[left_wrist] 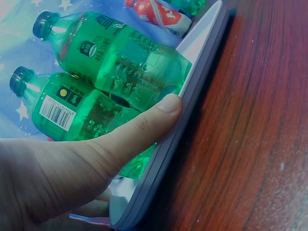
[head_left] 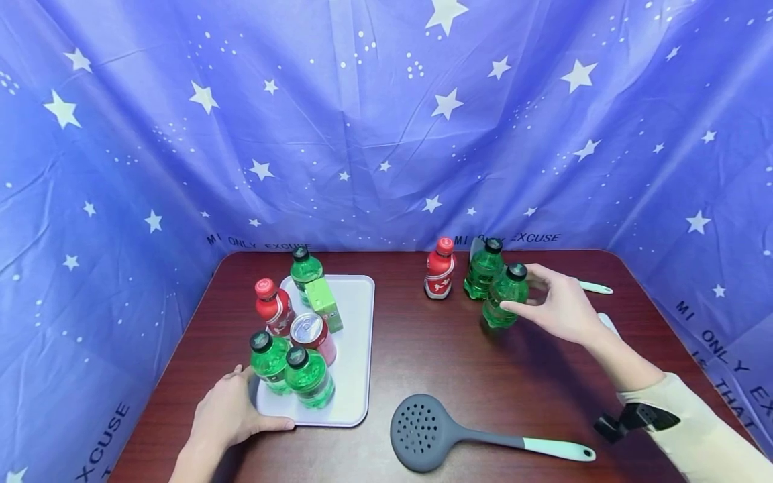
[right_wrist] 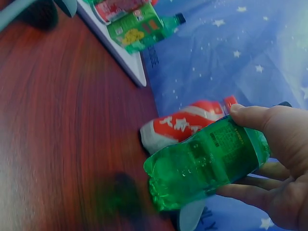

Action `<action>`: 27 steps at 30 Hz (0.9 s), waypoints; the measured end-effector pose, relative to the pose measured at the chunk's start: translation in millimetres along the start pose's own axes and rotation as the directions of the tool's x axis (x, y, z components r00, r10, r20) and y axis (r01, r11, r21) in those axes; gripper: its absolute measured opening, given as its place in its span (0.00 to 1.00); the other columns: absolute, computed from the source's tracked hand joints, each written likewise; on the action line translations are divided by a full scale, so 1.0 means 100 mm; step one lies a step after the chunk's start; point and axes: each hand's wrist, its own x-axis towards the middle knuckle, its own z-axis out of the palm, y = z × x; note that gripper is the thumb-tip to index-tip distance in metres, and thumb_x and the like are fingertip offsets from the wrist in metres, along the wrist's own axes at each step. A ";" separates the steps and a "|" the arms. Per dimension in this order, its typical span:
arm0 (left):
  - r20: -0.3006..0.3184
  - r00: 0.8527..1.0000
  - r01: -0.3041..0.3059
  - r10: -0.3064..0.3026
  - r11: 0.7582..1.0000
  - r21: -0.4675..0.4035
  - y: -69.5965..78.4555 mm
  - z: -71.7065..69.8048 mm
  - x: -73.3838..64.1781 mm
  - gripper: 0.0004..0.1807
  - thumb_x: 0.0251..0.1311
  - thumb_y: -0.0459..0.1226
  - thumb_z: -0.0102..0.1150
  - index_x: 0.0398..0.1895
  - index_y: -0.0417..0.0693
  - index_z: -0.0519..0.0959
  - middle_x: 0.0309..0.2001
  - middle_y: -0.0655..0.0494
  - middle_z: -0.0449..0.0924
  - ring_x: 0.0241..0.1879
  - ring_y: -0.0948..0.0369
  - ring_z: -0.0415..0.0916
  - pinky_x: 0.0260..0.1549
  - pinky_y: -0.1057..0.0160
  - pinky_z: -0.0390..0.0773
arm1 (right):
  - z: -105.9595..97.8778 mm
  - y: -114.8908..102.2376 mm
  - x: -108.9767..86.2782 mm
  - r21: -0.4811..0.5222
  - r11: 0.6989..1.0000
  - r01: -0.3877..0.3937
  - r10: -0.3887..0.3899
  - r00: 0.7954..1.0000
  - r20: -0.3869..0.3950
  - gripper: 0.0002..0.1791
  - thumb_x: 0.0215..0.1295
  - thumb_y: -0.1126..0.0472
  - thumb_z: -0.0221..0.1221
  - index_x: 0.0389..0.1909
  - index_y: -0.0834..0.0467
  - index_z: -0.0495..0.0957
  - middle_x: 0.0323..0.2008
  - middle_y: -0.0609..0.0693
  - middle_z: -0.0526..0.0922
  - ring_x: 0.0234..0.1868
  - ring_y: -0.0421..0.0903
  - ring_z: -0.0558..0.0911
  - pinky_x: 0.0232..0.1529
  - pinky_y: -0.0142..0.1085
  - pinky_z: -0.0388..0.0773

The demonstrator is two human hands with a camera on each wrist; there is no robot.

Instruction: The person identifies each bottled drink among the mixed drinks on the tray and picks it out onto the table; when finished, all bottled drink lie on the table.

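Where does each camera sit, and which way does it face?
Head: on the head, facing forward and down at the table; left hand, right hand and right sleeve show.
Left wrist: worn there, facing the tray; only the left hand shows.
Right wrist: worn there, facing the held bottle; only the right hand shows.
Head and right wrist share the carton.

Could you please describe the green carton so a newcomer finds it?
On the brown table, find the white tray the left hand holds. Toward its far end, beside the soda can, is the green carton, the tray's only box-shaped item.
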 end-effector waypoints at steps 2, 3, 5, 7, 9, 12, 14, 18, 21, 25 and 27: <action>-0.004 1.000 -0.002 0.002 1.000 0.000 0.00 0.00 0.00 0.75 0.15 0.79 0.79 0.69 0.38 0.77 0.61 0.24 0.81 0.65 0.29 0.75 0.53 0.29 0.81 | -0.04 0.04 0.00 -0.016 1.000 -0.026 0.025 1.000 -0.008 0.28 0.55 0.56 0.81 0.55 0.57 0.83 0.47 0.58 0.93 0.47 0.44 0.93 0.39 0.20 0.84; -0.005 1.000 -0.002 0.002 1.000 0.000 0.00 0.00 0.00 0.76 0.15 0.80 0.79 0.69 0.38 0.77 0.61 0.24 0.80 0.66 0.29 0.76 0.53 0.29 0.81 | -0.06 0.06 0.00 -0.033 0.999 -0.039 0.039 0.999 -0.014 0.28 0.55 0.55 0.81 0.55 0.57 0.83 0.48 0.59 0.93 0.48 0.52 0.93 0.39 0.17 0.81; -0.007 1.000 -0.001 0.001 1.000 0.001 0.00 0.00 0.00 0.76 0.15 0.80 0.79 0.69 0.38 0.77 0.61 0.23 0.80 0.65 0.29 0.76 0.53 0.29 0.81 | -0.09 0.11 0.01 -0.071 0.995 -0.064 0.063 0.998 -0.025 0.27 0.55 0.53 0.81 0.53 0.57 0.83 0.47 0.61 0.92 0.50 0.64 0.91 0.40 0.18 0.80; -0.005 1.000 0.002 -0.002 1.000 0.003 0.00 0.01 0.00 0.76 0.15 0.80 0.79 0.69 0.38 0.77 0.61 0.23 0.80 0.65 0.29 0.76 0.53 0.29 0.82 | -0.12 0.17 0.02 -0.108 0.990 -0.085 0.082 0.996 -0.038 0.26 0.55 0.50 0.81 0.50 0.56 0.83 0.46 0.61 0.93 0.50 0.65 0.91 0.42 0.24 0.82; -0.002 1.000 0.008 -0.008 1.000 0.005 0.00 0.01 0.00 0.76 0.15 0.80 0.79 0.69 0.38 0.77 0.62 0.22 0.79 0.65 0.29 0.76 0.52 0.29 0.82 | -0.14 0.22 0.04 -0.119 0.988 -0.102 0.097 0.994 -0.047 0.25 0.55 0.50 0.81 0.48 0.56 0.83 0.45 0.61 0.93 0.50 0.63 0.92 0.42 0.27 0.83; 0.003 1.000 0.015 -0.015 1.000 0.007 -0.01 0.01 0.01 0.76 0.15 0.80 0.79 0.69 0.38 0.77 0.63 0.22 0.78 0.66 0.29 0.75 0.52 0.29 0.82 | -0.17 0.30 0.07 -0.105 0.986 -0.131 0.126 0.991 -0.056 0.26 0.55 0.49 0.81 0.51 0.56 0.84 0.46 0.61 0.93 0.47 0.43 0.93 0.42 0.24 0.82; 0.006 1.000 0.020 -0.020 1.000 0.007 -0.01 0.01 0.01 0.77 0.15 0.80 0.79 0.69 0.38 0.77 0.63 0.22 0.78 0.66 0.29 0.75 0.52 0.28 0.81 | -0.19 0.35 0.09 -0.087 0.984 -0.153 0.149 0.987 -0.055 0.29 0.56 0.49 0.80 0.55 0.57 0.84 0.48 0.62 0.92 0.44 0.26 0.87 0.41 0.15 0.76; 0.013 0.999 0.031 -0.031 1.000 0.004 -0.01 0.02 0.01 0.77 0.15 0.80 0.79 0.70 0.38 0.77 0.63 0.22 0.78 0.67 0.29 0.74 0.52 0.28 0.81 | -0.20 0.42 0.15 -0.090 0.976 -0.197 0.192 0.979 -0.064 0.31 0.58 0.47 0.79 0.57 0.59 0.83 0.49 0.64 0.92 0.44 0.24 0.85 0.39 0.13 0.73; 0.018 0.999 0.038 -0.038 0.999 0.000 0.00 0.01 0.01 0.77 0.16 0.80 0.79 0.70 0.37 0.77 0.64 0.22 0.77 0.67 0.28 0.74 0.52 0.27 0.81 | -0.18 0.48 0.19 -0.111 0.968 -0.225 0.218 0.973 -0.070 0.31 0.58 0.46 0.79 0.56 0.59 0.83 0.48 0.65 0.91 0.48 0.50 0.93 0.37 0.15 0.73; 0.012 0.999 0.036 -0.036 0.999 0.002 0.00 0.02 0.01 0.76 0.15 0.80 0.79 0.69 0.37 0.77 0.64 0.21 0.77 0.66 0.29 0.75 0.51 0.28 0.82 | -0.14 0.56 0.25 -0.138 0.958 -0.252 0.242 0.967 -0.082 0.31 0.57 0.44 0.79 0.55 0.58 0.82 0.48 0.65 0.91 0.52 0.64 0.90 0.37 0.21 0.74; 0.002 1.000 0.031 -0.031 1.000 0.002 0.00 0.02 0.01 0.76 0.15 0.79 0.79 0.68 0.36 0.77 0.63 0.21 0.77 0.65 0.29 0.76 0.50 0.28 0.82 | -0.14 0.59 0.28 -0.148 0.952 -0.267 0.255 0.962 -0.093 0.32 0.58 0.43 0.78 0.54 0.59 0.82 0.48 0.65 0.91 0.52 0.64 0.90 0.40 0.27 0.77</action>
